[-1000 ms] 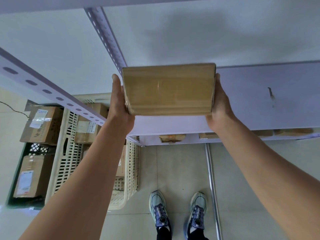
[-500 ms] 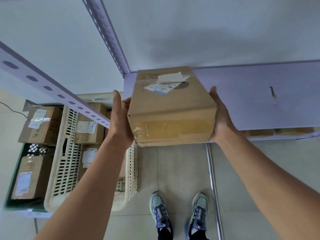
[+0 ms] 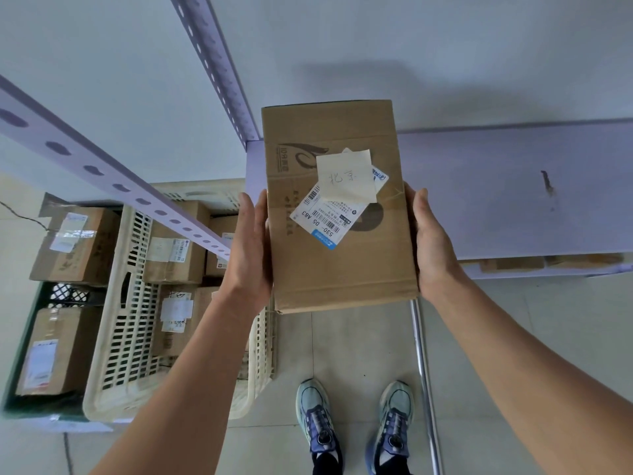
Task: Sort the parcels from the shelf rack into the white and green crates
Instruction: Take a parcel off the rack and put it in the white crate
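Pale lilac metal makes up the shelf rack (image 3: 513, 200), whose board runs off to the right just beyond the right hand's fingertips, while a perforated upright slants past the left fingers. Below and left of the left fingers sits the white crate (image 3: 126, 303) on the floor, with several boxes inside. Further left of it stands the green crate (image 3: 10, 389), which holds two more boxes.

The cardboard parcel (image 3: 342, 275) is in the air in front of the rack, clamped between both sets of fingers, its top face turned to the camera. The left hand (image 3: 250, 248) presses flat on its left side with fingers straight. The right hand (image 3: 431, 248) presses its right side the same way, fingers extended and barely curved.

Between the two sets of fingertips lies a white shipping label (image 3: 325, 221), half covered by a cream note (image 3: 346, 176) with handwriting.
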